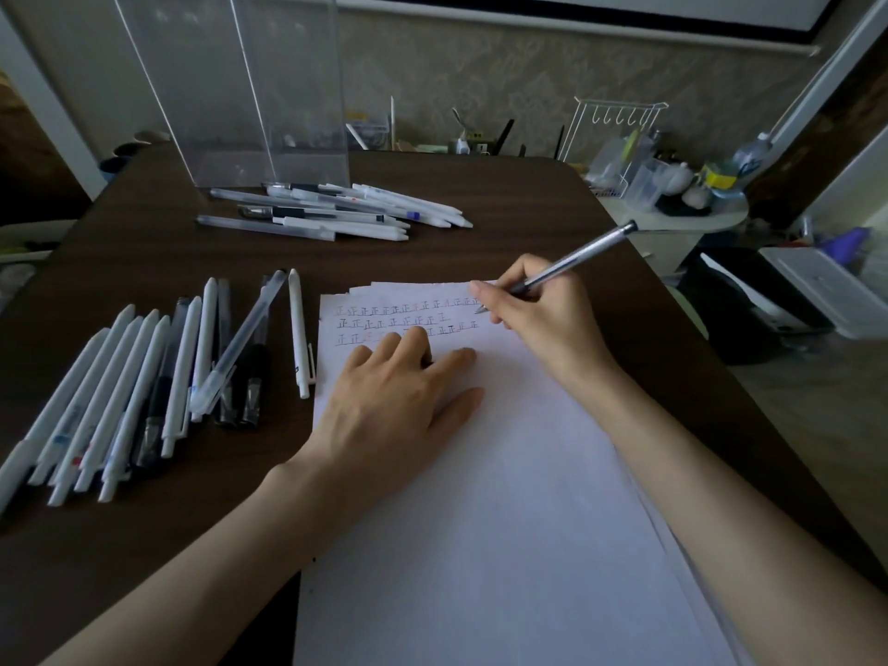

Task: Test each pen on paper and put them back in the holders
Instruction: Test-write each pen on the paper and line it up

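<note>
your right hand [538,314] pinches a silver pen [576,254] between the thumb and curled fingers. the pen tip meets the paper [480,497] at the right end of the top row of written marks [384,323], and the barrel tilts up and away to the right. your left hand [399,401] lies flat on the paper, fingers straight and slightly spread, covering part of the lowest row. the paper rests on the dark table [528,223]. a near batch of pens [144,377] lies side by side left of the paper; its last white pen sits just beside the sheet edge. a far batch of pens [336,211] lies in a loose heap in front of the clear holders [216,88], which stand upright at the table's far edge.
</note>
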Demonstrator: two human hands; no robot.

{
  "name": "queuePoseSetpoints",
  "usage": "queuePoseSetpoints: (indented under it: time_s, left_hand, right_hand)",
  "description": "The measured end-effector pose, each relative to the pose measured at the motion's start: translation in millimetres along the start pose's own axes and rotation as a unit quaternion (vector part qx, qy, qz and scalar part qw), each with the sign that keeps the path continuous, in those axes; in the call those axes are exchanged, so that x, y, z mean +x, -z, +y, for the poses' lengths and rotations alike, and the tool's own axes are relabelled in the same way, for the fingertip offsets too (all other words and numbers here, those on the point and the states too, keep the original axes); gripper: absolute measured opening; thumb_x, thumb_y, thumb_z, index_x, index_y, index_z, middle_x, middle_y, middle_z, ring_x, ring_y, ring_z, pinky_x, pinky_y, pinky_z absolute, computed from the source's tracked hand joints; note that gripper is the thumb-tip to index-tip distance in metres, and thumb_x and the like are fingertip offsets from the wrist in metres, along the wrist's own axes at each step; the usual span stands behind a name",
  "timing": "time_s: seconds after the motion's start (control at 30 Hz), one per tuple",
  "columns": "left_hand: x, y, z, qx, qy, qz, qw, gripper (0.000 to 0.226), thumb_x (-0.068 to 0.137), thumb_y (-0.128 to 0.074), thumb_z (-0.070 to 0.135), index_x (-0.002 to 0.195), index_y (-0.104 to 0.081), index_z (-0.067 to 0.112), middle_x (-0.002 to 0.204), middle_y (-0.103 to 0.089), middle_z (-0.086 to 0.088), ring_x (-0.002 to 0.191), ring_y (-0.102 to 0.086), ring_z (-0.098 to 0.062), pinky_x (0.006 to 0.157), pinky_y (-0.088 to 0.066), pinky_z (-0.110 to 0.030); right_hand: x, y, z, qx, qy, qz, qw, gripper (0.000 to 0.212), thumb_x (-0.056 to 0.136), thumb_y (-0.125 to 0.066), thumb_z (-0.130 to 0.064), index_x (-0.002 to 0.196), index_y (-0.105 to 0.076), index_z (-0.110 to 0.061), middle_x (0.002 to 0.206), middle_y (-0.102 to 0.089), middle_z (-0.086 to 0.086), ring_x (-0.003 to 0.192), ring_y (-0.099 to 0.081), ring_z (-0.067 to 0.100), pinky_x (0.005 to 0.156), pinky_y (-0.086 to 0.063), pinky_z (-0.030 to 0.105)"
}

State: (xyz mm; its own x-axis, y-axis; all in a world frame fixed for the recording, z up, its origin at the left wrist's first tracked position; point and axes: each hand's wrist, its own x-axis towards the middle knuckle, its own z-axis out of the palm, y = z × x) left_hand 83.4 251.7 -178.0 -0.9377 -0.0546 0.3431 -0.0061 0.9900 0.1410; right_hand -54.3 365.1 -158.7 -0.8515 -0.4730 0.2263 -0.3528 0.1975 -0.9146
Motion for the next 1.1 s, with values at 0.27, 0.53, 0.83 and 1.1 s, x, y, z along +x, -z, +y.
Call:
queuePoseSetpoints:
  time_s: [0.27,0.53,0.83,1.1]
  left_hand:
    - [0,-2,0,0.011,0.002,0.014,1.0,0.045,0.09,-0.03,0.051,0.114,-0.06,0.027,0.079,-0.042,0.002,0.068,-0.047,-0.02,0.059,-0.033,-0.03]
    - [1,1,1,-0.002,0.011,0.002,1.0,0.048,0.09,-0.026,0.053,0.118,-0.057,0.029,0.082,-0.037,0.004,0.071,-0.043,-0.016,0.062,-0.033,-0.03]
    - [0,1,1,-0.015,0.015,-0.006,1.0,0.047,0.09,-0.027,0.053,0.118,-0.057,0.029,0.082,-0.042,0.002,0.072,-0.046,-0.019,0.062,-0.035,-0.031]
    - [0,1,0,-0.019,0.011,-0.006,1.0,0.051,0.09,-0.024,0.055,0.121,-0.055,0.03,0.084,-0.038,0.004,0.073,-0.037,-0.013,0.064,-0.032,-0.03]
  right_hand:
    - [5,3,7,-0.091,0.042,0.001,0.995,0.028,0.087,-0.063,-0.01,0.067,-0.044,-0.006,0.059,-0.059,0.017,0.048,-0.056,-0.002,0.052,-0.04,0.011]
    - [8,3,11,-0.111,0.049,0.01,0.993,0.031,0.087,-0.061,-0.011,0.064,-0.041,-0.012,0.054,-0.055,0.005,0.048,-0.053,0.003,0.053,-0.042,0.023]
    - [6,3,10,-0.102,0.044,0.007,0.994,0.026,0.087,-0.06,-0.008,0.067,-0.044,-0.005,0.055,-0.055,0.013,0.047,-0.054,0.001,0.052,-0.041,0.018]
    - [6,3,12,-0.083,0.052,-0.01,0.995,0.035,0.087,-0.061,-0.008,0.061,-0.041,-0.017,0.052,-0.055,0.003,0.048,-0.055,0.001,0.053,-0.042,0.015]
